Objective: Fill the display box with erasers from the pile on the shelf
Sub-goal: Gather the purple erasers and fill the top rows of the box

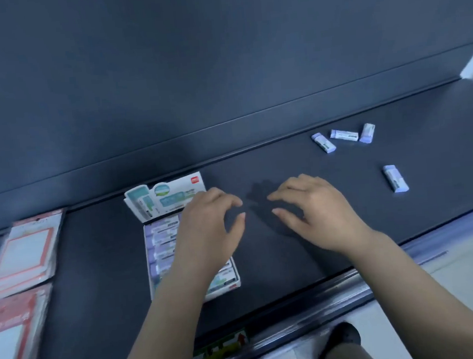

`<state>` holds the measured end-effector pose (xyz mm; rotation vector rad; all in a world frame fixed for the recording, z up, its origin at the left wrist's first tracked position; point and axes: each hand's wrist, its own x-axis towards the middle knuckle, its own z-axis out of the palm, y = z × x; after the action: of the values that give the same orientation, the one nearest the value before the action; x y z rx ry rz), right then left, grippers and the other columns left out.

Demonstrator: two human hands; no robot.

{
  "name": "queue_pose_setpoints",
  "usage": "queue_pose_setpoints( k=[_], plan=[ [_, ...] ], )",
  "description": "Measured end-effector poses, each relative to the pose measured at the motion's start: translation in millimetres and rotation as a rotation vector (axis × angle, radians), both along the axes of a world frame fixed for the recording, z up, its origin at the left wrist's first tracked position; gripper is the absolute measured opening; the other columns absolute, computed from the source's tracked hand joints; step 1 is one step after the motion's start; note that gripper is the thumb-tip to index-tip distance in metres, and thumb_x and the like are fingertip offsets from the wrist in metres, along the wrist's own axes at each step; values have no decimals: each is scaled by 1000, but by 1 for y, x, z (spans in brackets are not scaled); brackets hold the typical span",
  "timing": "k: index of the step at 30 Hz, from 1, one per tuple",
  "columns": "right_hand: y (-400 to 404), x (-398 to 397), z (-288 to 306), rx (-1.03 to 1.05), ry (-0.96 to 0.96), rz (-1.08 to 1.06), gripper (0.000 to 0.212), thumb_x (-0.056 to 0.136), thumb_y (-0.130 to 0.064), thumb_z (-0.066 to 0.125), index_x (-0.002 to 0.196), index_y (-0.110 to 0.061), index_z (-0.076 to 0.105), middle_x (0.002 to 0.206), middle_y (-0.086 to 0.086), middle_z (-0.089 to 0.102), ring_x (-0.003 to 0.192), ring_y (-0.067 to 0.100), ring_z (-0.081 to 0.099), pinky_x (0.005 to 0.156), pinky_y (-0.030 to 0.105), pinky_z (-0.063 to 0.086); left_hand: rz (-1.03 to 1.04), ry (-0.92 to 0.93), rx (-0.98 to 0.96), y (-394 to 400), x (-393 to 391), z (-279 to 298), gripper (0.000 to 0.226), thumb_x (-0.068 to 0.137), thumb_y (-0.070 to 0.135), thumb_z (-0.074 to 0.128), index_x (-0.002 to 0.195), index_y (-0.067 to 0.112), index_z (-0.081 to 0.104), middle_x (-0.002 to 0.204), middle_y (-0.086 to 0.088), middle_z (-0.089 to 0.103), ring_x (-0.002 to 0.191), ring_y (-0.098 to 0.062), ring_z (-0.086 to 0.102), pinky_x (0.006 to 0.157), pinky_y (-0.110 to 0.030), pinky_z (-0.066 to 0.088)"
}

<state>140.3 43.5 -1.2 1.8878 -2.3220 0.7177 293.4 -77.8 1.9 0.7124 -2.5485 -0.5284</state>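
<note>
Both forearms reach in from the near edge over the dark shelf (348,226). Left hand (205,228) hovers above the display box (161,243), fingers loosely curved, holding nothing. Right hand (315,215) hovers just right of it, fingers relaxed, likewise empty; fingertips of the two hands nearly meet. Box lies under the left hand and forearm, which hide much of it; rows of erasers show inside, count unreadable. Loose erasers: four, well right of the right hand, three clustered (343,135) beyond it, one (395,178) nearer. Two red-bordered packet stacks (21,252) lie far left of the left hand.
</note>
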Motion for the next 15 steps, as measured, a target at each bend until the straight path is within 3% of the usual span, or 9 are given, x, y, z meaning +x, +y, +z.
queue_pose_setpoints(
  k=[9,15],
  plan=[
    [51,-120,4,-90,-123,-197,21,78,-28,57,89,-14,69,82,1,67,77,26,61,72,35,51,11,-45,0,45,-125,10,21,84,23,59,102,14,64,99,-1,62,96,-21,55,85,-37,45],
    [79,-218,7,20,-180,-182,16,82,-22,63,93,-12,68,89,1,66,89,23,58,73,25,37,85,-71,56,71,-224,6,24,82,20,61,105,13,62,106,-4,61,101,-24,54,89,-42,45]
  ],
)
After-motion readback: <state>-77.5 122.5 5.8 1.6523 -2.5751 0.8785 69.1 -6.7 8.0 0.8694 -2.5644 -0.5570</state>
